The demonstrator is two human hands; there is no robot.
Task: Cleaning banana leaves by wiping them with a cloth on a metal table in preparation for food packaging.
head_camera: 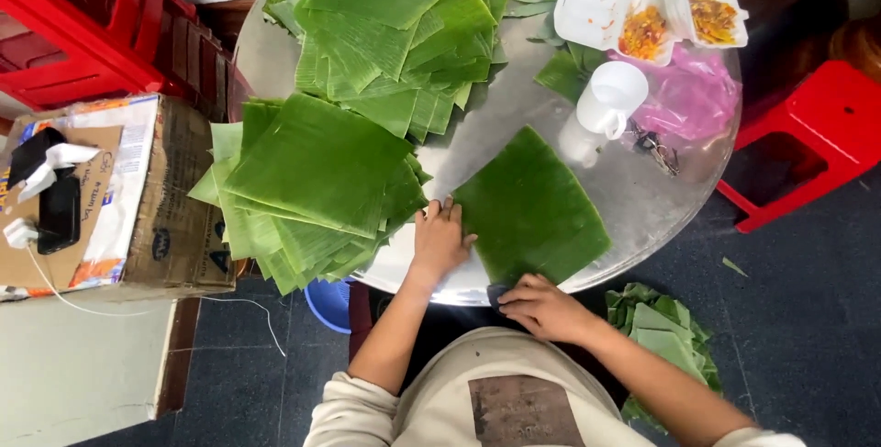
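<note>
Head cam, looking straight down: a single banana leaf sheet (532, 204) lies flat on the round metal counter (642, 208), near the edge at about 6 o'clock. It's roughly a rectangle, with the long axis tilted from 5 o'clock up toward 11.

The left hand (440, 238) is laid palm down, fingers spread, right at the sheet's 9 o'clock edge. The fingertips touch or just overlap the leaf, so that grip is flat and open, pinning rather than holding. The right hand (543, 307) sits at the sheet's 6 o'clock corner, fingers curled over a small dark thing (496, 295) at the counter's rim. Might be a cloth, can't tell for sure.

Both hands are on the sheet, left a bit further up it. A big stack of cut banana leaves (317, 181) sits at the left hand's 10 o'clock, just beside it. More leaves (390, 29) are fanned out at 12. A white plastic jug (610, 98) and foam food boxes (647, 16) are well apart at 1 o'clock.
</note>
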